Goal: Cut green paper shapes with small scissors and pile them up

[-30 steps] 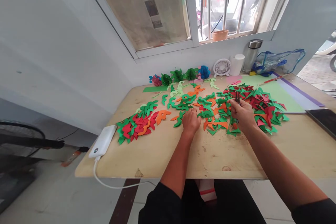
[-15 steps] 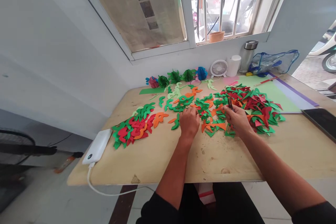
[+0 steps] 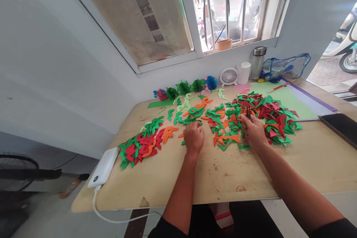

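My left hand (image 3: pixel 193 136) is above the table with its fingers curled, at the near edge of some green cut-out pieces (image 3: pixel 189 120). Its fingertips face away from me, so whatever they pinch is hidden. In my right hand (image 3: pixel 254 131) is a small dark pointed tool (image 3: pixel 248 113), gripped with its tip up; its exact kind is unclear. That hand rests against a heap of red, green and orange scraps (image 3: pixel 275 109). Curved red, green and orange cut-outs (image 3: pixel 143 143) lie in a separate pile at the left.
A white power bank (image 3: pixel 103 167) with a cable lies at the left edge. Behind stand paper ornaments (image 3: pixel 184 87), a small white fan (image 3: pixel 229 77), a glass bottle (image 3: pixel 258 63) and a clear pouch (image 3: pixel 286 67). A phone (image 3: pixel 341 128) lies at the right.
My left hand has shifted a little left, over where a green cut-out lay. My right hand stays beside the scrap heap with the dark tool. The camera view has tilted slightly.
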A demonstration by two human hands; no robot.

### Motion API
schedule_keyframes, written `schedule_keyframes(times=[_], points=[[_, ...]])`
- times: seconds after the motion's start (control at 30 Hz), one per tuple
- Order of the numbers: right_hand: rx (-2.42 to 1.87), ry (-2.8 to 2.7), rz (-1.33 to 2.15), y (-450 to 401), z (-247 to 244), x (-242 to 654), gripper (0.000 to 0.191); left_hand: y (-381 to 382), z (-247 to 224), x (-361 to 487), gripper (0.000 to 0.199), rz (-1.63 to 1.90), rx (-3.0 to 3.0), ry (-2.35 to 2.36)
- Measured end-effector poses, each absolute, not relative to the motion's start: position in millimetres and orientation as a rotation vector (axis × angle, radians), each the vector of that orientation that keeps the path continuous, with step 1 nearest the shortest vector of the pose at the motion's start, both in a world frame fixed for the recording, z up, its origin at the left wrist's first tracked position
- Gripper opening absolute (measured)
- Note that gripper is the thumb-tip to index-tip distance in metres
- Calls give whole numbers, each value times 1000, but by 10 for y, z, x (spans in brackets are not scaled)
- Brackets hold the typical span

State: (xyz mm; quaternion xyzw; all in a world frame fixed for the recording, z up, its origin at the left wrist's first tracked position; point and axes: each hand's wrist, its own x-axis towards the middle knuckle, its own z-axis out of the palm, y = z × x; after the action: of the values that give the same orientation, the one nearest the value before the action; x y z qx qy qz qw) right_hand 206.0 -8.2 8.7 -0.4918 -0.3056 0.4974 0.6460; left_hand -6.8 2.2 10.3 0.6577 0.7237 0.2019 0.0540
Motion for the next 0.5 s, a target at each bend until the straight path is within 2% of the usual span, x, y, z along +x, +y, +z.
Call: schedule_keyframes(times=[0.1,0.33,0.5], points=[[-1107,-677,1120,-83,70,2092,32,97,-5,153,23,504,2031,2007],[-1104,-632,1128,-99,134,2112,34,210,-74,352,14,423,2032,2078],[-1091,-615,1152,-117,180,2105,34,71,-82,389,8,495,2106,1771]])
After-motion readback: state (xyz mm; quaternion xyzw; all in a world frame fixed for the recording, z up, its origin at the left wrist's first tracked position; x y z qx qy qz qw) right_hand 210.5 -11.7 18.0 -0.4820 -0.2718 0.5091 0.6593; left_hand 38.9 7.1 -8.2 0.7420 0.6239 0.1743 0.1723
